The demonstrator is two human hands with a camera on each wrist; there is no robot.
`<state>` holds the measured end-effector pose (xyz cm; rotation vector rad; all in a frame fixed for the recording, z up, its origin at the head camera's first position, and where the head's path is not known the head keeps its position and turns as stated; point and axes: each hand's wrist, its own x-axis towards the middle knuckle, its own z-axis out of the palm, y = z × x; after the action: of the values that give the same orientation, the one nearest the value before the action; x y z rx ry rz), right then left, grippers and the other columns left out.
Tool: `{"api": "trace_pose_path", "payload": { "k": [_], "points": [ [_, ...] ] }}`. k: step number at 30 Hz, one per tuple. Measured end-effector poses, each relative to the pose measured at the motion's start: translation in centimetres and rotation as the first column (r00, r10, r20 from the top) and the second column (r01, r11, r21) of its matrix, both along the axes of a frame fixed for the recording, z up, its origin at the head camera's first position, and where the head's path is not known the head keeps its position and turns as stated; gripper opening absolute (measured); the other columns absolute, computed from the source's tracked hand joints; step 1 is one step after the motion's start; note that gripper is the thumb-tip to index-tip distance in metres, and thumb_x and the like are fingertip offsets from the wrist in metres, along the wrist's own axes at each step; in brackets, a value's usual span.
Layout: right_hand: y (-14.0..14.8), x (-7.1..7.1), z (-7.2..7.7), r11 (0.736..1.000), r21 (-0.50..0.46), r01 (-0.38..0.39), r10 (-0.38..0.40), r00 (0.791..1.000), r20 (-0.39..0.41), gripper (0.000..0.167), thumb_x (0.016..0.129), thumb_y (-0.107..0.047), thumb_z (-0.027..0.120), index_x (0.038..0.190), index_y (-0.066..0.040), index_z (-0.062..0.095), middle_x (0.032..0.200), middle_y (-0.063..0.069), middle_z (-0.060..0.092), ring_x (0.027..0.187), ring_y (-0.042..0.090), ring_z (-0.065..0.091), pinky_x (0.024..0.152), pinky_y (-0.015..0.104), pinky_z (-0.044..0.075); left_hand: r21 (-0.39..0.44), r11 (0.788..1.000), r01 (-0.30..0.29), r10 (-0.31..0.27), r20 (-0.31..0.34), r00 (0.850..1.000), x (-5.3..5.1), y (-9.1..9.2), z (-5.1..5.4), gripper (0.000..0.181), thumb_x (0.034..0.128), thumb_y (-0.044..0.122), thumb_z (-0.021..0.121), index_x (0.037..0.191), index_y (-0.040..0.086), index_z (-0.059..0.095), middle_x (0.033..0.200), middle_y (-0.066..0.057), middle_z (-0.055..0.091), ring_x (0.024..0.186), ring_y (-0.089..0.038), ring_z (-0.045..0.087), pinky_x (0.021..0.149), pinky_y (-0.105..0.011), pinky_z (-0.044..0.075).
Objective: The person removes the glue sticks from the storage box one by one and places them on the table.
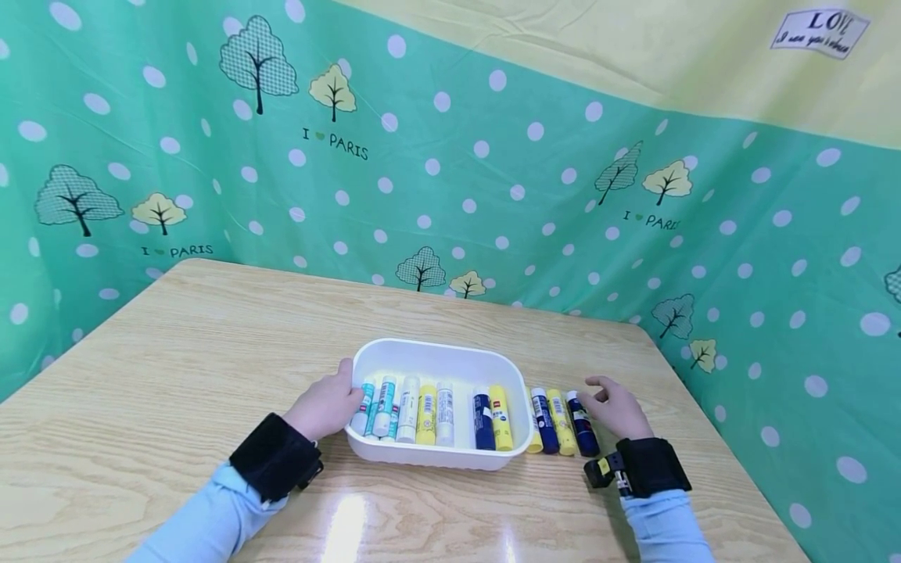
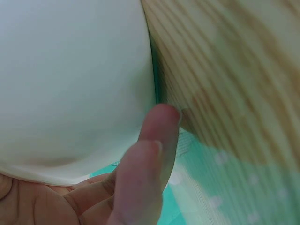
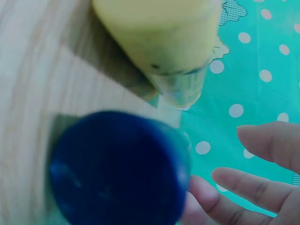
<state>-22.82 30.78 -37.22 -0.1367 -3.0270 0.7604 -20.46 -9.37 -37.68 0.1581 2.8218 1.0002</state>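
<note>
Right hand (image 1: 619, 408): fingers parted, slightly bent, nothing in grasp; fingertips right at the white-capped end of the outermost navy stick (image 1: 583, 426), contact unclear. Left of that stick, 3 more in the row: middle yellow stick (image 1: 561, 422), inner navy stick (image 1: 545, 422), and end yellow stick (image 1: 535, 442), partly hidden by the white tub (image 1: 439, 461). Row lies between tub and right edge of the tabletop (image 1: 176, 367).

Left hand (image 1: 324, 404): pinches the tub's left rim, thumb over it, fingers along the outer wall. Tub sits upright, nearer the tabletop's right edge than its left.

In tub, left side: teal-and-white sticks (image 1: 385, 407), overlapping; then 2 white sticks (image 1: 445, 414) flanking 1 yellow. Right side: 1 navy, 1 yellow. Polka-dot curtain (image 1: 422, 195) beyond the far edge.
</note>
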Motion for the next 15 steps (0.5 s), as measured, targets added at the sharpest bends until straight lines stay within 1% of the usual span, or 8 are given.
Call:
{"api": "trace_pose_path", "payload": {
  "k": [4, 9, 15],
  "points": [
    [0.01, 0.06, 0.09, 1.0, 0.011, 0.005, -0.005, 1.0, -0.002, 0.048, 0.083, -0.029, 0.049, 0.122, -0.001, 0.042, 0.089, 0.015, 0.054, 0.068, 0.018, 0.051, 0.054, 0.026, 0.036, 0.004, 1.0, 0.001, -0.001, 0.002, 1.0, 0.01, 0.02, -0.05, 0.048, 0.0858, 0.016, 0.036, 0.124, -0.008, 0.019, 0.068, -0.011, 0.05, 0.049, -0.017, 0.045, 0.045, -0.026, 0.032],
    [0.04, 0.29, 0.14, 1.0, 0.023, 0.01, -0.01, 1.0, 0.009, 0.048, 0.083, -0.028, 0.049, 0.121, 0.0, 0.043, 0.091, 0.016, 0.053, 0.069, 0.019, 0.049, 0.055, 0.027, 0.036, -0.001, 1.0, 0.003, -0.003, -0.003, 1.0, 0.03, 0.02, -0.06, 0.048, 0.0859, 0.016, 0.035, 0.124, -0.008, 0.019, 0.068, -0.01, 0.049, 0.049, -0.017, 0.045, 0.045, -0.026, 0.032],
    [0.18, 0.3, 0.1, 0.999, 0.026, 0.019, -0.019, 1.0, 0.012, 0.048, 0.083, -0.028, 0.05, 0.121, 0.0, 0.043, 0.089, 0.016, 0.053, 0.069, 0.02, 0.048, 0.055, 0.027, 0.036, 0.001, 1.0, 0.002, -0.002, -0.004, 1.0, 0.1, 0.01, 0.05, 0.047, 0.0859, 0.016, 0.036, 0.124, -0.008, 0.021, 0.067, -0.01, 0.049, 0.049, -0.017, 0.045, 0.045, -0.026, 0.032]
  ]
}}
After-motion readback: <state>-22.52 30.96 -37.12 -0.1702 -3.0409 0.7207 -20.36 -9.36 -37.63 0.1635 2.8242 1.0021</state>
